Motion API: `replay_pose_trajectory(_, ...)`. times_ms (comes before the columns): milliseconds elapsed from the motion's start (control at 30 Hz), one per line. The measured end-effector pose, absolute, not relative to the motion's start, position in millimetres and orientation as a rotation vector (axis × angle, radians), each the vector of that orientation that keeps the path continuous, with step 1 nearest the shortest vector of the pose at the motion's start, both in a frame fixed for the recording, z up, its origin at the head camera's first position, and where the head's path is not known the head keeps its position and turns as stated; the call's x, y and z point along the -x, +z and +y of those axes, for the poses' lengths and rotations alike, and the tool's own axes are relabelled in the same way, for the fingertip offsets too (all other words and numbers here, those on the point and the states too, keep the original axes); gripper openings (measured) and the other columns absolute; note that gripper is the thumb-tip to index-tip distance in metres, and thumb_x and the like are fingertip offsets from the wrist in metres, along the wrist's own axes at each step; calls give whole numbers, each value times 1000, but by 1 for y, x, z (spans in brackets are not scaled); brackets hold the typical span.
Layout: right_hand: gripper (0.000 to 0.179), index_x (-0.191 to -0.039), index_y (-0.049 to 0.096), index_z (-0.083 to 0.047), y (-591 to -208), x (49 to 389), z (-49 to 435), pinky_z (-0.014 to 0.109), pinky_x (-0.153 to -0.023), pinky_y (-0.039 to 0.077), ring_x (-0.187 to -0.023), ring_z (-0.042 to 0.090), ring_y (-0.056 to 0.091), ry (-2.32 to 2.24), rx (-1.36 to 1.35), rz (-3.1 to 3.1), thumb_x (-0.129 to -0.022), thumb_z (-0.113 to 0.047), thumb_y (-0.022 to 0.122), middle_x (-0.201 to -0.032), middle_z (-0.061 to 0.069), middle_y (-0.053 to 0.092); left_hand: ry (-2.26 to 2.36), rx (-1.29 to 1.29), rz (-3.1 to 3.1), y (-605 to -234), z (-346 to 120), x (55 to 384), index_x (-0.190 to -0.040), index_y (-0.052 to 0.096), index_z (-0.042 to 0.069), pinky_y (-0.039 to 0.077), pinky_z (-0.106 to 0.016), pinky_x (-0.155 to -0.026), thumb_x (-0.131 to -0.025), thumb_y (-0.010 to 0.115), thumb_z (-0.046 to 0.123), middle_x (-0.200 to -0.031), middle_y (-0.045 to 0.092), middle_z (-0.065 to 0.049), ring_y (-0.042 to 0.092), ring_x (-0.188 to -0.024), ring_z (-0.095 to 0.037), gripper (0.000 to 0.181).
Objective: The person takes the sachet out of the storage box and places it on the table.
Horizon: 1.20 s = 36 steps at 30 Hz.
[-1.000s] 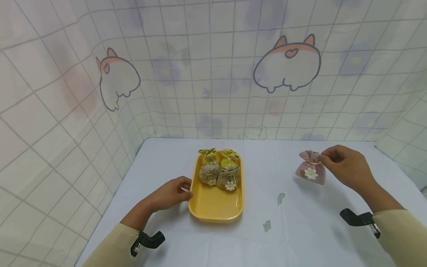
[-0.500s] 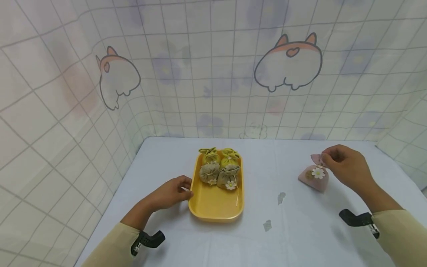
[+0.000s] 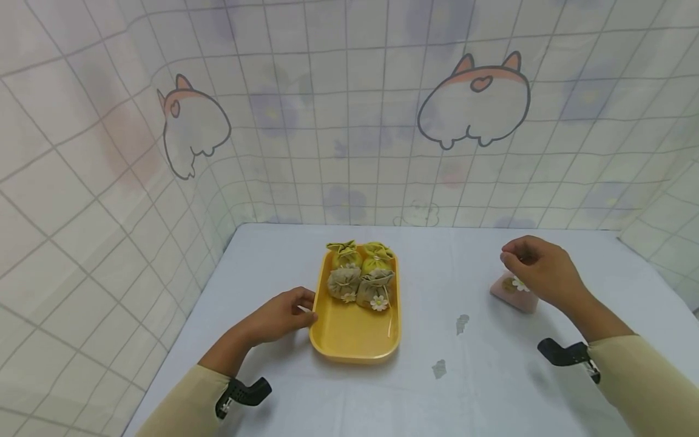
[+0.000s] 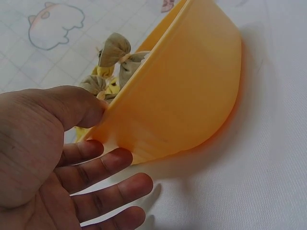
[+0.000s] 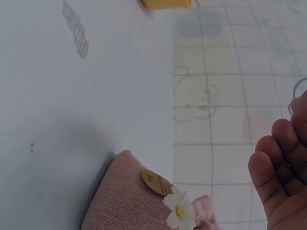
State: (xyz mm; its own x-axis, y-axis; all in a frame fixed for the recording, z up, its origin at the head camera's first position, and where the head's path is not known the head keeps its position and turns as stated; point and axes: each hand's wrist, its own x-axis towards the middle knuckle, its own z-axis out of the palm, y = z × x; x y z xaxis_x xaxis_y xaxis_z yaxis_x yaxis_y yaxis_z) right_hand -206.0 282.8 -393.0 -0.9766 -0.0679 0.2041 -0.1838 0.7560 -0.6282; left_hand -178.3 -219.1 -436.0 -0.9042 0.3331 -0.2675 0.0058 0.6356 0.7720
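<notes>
Hovers with right hand [image 3: 540, 270] empty and loosely bent-fingered above plump pink cloth pouch [image 5: 127, 196], likely light, soft, best neck-pinched, touching oblong yellow plastic tray [image 3: 355, 334] with spread-fingered left hand [image 3: 280, 315]!

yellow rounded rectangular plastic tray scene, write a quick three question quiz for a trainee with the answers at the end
1. How many small yellow-green and grey-brown rounded cloth pouches sit in the yellow rounded rectangular plastic tray?
2. True or false: the right hand grips the pink tied cloth pouch.
3. Which hand touches the tray?

Key: 1. Four. 2. False; the right wrist view shows them apart. 3. The left hand.
</notes>
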Motion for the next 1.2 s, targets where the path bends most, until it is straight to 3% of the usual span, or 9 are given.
replay_pose_trajectory(600,30,-121,66,-8,-390,210,250,47,-85,52,-102,30,64,1052,-376,-2861,-101,-31,66,-110,9,70,1156,-256,2479,-436,-218,177,-128,62,10,51,-49,-97,-96,71,22,-121,66,-1,63,-113,-19,35)
replay_pose_trajectory(967,23,-116,69,-11,-394,213,232,34,-75,56,-95,23,65,1086,-487,-2824,-99,-25,70,-103,2,70,1163,-256,2478,-429,-217,176,-130,61,8,50,-49,-97,-97,71,21,-122,66,-4,63,-113,-21,37)
replay_pose_trajectory(1200,20,-115,69,-10,-401,215,219,36,-78,56,-95,21,66,1085,-553,-2799,-97,-20,70,-101,1,71,1154,-234,2481,-430,-215,175,-130,62,10,51,-49,-96,-97,71,21,-122,66,-3,63,-113,-21,36)
